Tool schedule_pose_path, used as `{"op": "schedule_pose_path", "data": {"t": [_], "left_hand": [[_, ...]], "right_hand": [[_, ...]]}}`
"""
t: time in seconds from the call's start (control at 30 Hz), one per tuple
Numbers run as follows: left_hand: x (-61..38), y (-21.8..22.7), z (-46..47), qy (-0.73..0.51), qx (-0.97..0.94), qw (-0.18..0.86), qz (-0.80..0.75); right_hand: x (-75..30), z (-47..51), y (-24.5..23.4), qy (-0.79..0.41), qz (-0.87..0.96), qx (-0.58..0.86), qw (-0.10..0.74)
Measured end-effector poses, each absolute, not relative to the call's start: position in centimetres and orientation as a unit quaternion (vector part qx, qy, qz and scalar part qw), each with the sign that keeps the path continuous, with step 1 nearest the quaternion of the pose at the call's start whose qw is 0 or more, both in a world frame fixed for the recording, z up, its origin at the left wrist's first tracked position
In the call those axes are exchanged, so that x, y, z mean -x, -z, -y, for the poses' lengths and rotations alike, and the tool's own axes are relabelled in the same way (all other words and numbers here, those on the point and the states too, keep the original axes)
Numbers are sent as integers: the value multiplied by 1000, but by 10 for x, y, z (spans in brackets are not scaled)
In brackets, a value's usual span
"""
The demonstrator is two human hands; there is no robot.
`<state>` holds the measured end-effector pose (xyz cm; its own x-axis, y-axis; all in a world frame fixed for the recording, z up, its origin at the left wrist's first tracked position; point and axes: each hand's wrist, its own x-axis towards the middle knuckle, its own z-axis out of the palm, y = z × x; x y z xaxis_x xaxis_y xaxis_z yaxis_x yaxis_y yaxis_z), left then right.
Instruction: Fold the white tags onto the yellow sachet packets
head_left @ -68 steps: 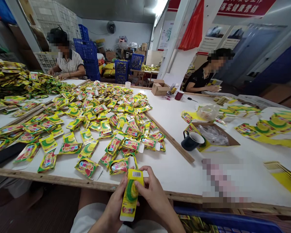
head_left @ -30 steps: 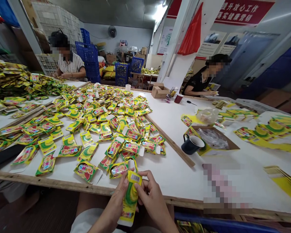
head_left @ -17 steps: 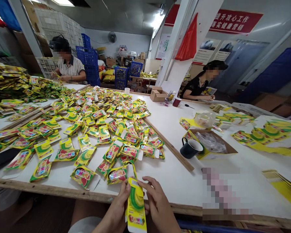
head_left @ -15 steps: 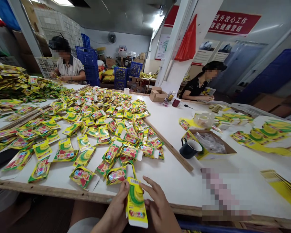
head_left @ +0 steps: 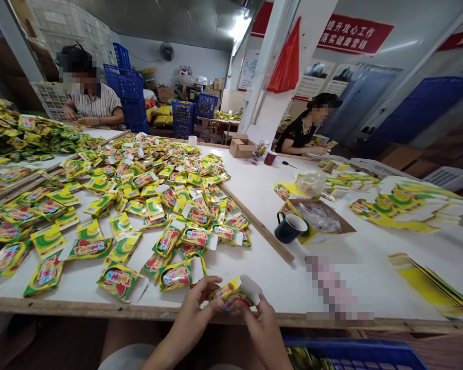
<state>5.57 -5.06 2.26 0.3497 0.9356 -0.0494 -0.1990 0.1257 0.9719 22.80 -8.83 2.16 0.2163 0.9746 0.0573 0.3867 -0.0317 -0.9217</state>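
Observation:
Between my two hands, just above the table's front edge, is a small yellow and green printed carton (head_left: 231,289) with its white end flap raised. My left hand (head_left: 201,306) pinches it from the left, thumb in front. My right hand (head_left: 259,318) grips its lower right side near the flap. Right behind my hands lies another carton (head_left: 176,276) with a white flap sticking out. A wide heap of similar cartons (head_left: 154,177) spreads over the table to the left and back, many with open flaps.
A wooden strip (head_left: 260,226) divides the white table (head_left: 250,277). On its right stand a dark mug (head_left: 290,228), an open box with clear plastic bags (head_left: 320,218) and flat yellow card (head_left: 432,282). A blue crate (head_left: 355,354) sits below the edge. Two people (head_left: 94,105) work across the table.
The carton has turned from upright, banana-print side showing, to lying sideways with its white flap up at the right. My right hand has closed on it. The view has shifted slightly right.

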Motion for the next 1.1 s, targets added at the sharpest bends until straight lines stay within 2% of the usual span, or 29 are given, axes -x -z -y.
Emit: {"op": "schedule_pose_path", "data": {"t": [0.17,0.37,0.47,0.63,0.87,0.97,1.1], "left_hand": [[-69,-24,38,-425,-552,597,-397],[-76,0,35,-401,-596,544,-434],[-74,8,39,-394,-621,509,-446],[-70,8,37,-383,-646,530,-394],[-66,4,28,-392,-660,505,-394],[-68,2,27,-433,-657,477,-392],[-68,3,27,-463,-614,520,-372]], "right_hand": [[-225,74,-23,-325,534,645,439],[-224,59,-5,-259,541,691,404],[-224,59,0,-253,553,666,432],[-229,64,4,-290,543,598,513],[-230,52,-5,-310,597,555,490],[-224,45,-7,-296,573,557,524],[-221,44,-3,-313,520,564,560]]}}
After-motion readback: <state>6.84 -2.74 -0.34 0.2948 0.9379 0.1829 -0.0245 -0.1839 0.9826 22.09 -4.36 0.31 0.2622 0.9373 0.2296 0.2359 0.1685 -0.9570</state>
